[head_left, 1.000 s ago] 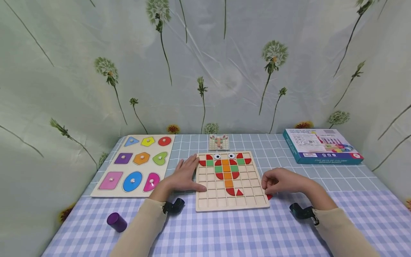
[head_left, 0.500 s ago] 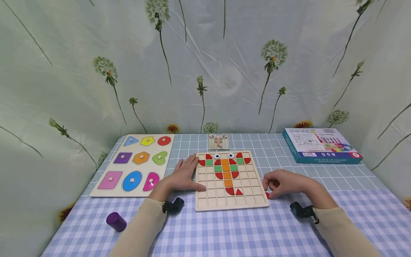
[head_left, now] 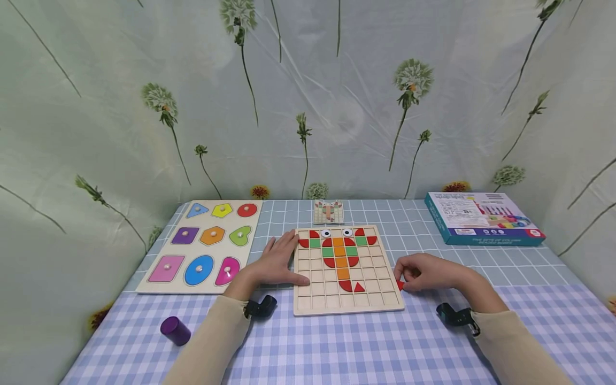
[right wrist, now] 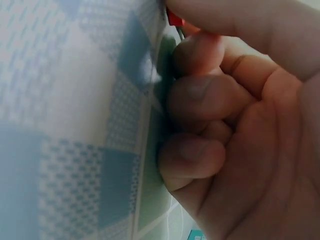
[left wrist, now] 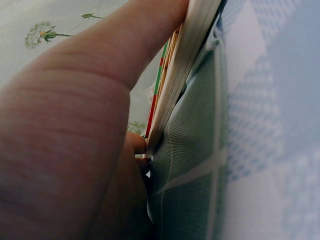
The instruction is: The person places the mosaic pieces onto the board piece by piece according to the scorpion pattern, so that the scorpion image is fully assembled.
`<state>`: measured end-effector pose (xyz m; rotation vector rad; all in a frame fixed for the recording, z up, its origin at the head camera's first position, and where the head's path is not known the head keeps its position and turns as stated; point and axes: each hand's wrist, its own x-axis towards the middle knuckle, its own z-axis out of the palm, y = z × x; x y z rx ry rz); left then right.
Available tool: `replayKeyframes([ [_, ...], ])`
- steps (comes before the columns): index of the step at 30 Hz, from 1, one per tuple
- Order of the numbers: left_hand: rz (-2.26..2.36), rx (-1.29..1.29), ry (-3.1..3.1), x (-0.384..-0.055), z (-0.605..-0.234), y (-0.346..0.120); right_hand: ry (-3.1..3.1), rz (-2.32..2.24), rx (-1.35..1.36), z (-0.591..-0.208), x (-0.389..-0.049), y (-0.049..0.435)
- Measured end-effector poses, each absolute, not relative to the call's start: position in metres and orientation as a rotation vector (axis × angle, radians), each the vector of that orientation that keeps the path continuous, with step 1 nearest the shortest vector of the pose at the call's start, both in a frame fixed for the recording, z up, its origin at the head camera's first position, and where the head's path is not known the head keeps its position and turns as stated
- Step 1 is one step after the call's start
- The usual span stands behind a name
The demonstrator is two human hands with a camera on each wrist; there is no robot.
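Note:
A wooden grid board (head_left: 317, 305) lies on the table, bearing red, green and orange tiles and two googly-eye pieces in an animal-like figure. My left hand (head_left: 275, 266) rests at the board's left edge, fingers straight along the side and thumb over the rim. In the left wrist view that hand (left wrist: 65, 115) lies against the board's side (left wrist: 182, 65). Just off the right edge, my right hand (head_left: 423, 272) pinches a small red tile (head_left: 400, 285) between thumb and finger. Only a sliver of the red tile (right wrist: 175, 19) shows in the right wrist view; its shape is mostly hidden.
Behind the board lies a small picture card (head_left: 329, 213) with a similar figure. A peg puzzle (head_left: 160, 289) of coloured shapes is on the left, with a purple cylinder (head_left: 175, 331) in front of it. A flat teal box (head_left: 486, 219) lies at the back right.
My right thumb and fingers have shifted slightly around the red tile beside the board, and the tile has turned a little. The left hand and board have stayed put.

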<state>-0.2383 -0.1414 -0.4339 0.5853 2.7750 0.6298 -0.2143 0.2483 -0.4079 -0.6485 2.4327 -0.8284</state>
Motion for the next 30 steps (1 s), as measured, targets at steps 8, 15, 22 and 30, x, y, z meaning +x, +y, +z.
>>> replayKeyframes([
  [8, 0.63, 0.594, 2.775, -0.2375, -0.4331, -0.1404, 2.467, -0.852, -0.596, -0.4105, -0.2145, 0.247],
  [15, 0.632, 0.589, 2.774, -0.2378, -0.4339, -0.1405, 2.484, -0.845, -0.579, -0.4108, -0.2147, 0.2455],
  [22, 0.629, 0.581, 2.768, -0.2377, -0.4323, -0.1411, 2.521, -0.828, -0.549, -0.41, -0.2152, 0.2412],
  [30, 0.617, 0.576, 2.772, -0.2377, -0.4332, -0.1414, 2.539, -0.83, -0.584, -0.409, -0.2148, 0.2415],
])
